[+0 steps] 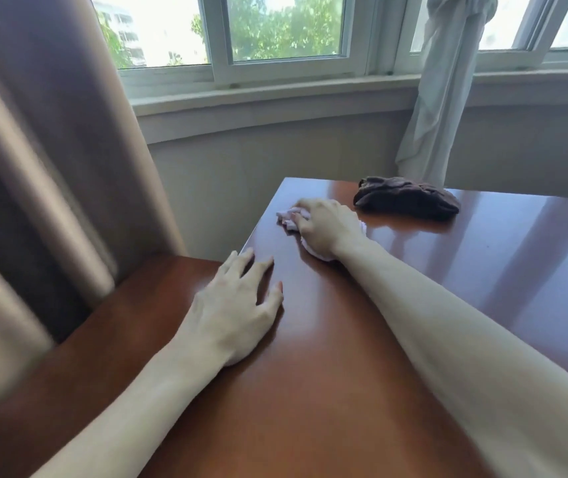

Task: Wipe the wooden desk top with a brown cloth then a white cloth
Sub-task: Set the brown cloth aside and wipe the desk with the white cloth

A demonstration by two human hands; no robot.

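The right hand (pixel 327 225) is at the far left corner of the wooden desk top (pixel 344 374), its fingers curled round a bunched white cloth (pixel 287 219) and pressing it onto the surface; cloth shows beyond the fingertips and under the heel of the palm. The left hand (pixel 237 312) lies flat on the desk near its left edge, fingers spread apart and straight, holding nothing; it appears to serve as a brace. The brown cloth (pixel 407 198) lies crumpled near the far edge, just beside the right hand but not touching it, below a tied white curtain (pixel 444 81). With the brown cloth set down and the white one in hand, the work appears to be in its second stage. Risks noted: the white cloth sits close to the desk's left edge, so a stroke carried leftward could push it over the side or drag loose folds off the corner. A stroke to the right could catch the brown cloth and shove it toward the far edge, or leave the area beneath it unwiped. The tight bunching gives a small contact patch, so streaks or missed strips are likely on this glossy surface. The brown curtain (pixel 51 150) hangs close on the left.
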